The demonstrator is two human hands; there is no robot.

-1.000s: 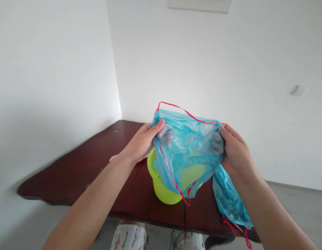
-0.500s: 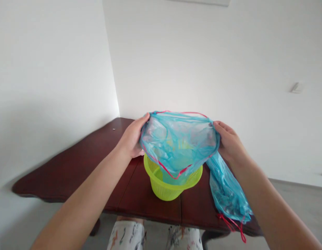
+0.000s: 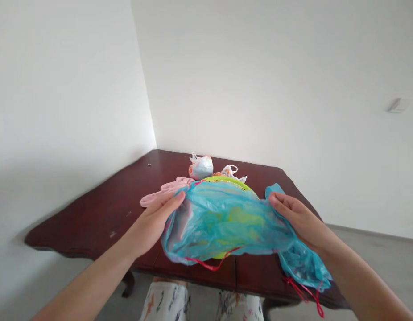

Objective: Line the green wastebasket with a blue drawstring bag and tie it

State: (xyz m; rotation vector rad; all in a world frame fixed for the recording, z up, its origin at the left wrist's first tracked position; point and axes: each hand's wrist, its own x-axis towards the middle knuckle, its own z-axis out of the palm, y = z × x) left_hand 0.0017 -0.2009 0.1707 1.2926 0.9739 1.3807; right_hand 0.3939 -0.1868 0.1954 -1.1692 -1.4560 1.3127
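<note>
A thin blue garbage bag (image 3: 206,223) with a red drawstring is stretched between my two hands. My left hand (image 3: 159,218) pinches its left upper edge, thumb on top. At the right end, my right hand (image 3: 293,214) is closed on the bag's edge. Through the film I see a yellow-green plastic basket (image 3: 223,179), whose far rim shows above the bag. Most of the basket is hidden behind the bag. A second, bunched blue garbage bag (image 3: 305,265) with red strings lies by my right forearm, at the table's front right.
On the dark red wooden table (image 3: 102,214), a pink cloth (image 3: 166,191) lies left of the basket. Behind it sit a knotted white plastic bag (image 3: 202,168) and another white bag (image 3: 229,171). White walls stand behind and to the left.
Both hands have come down and nearer with the bag. Its mouth no longer faces me wide, and it covers the basket's front. The pink cloth and white bags have come into view behind.
</note>
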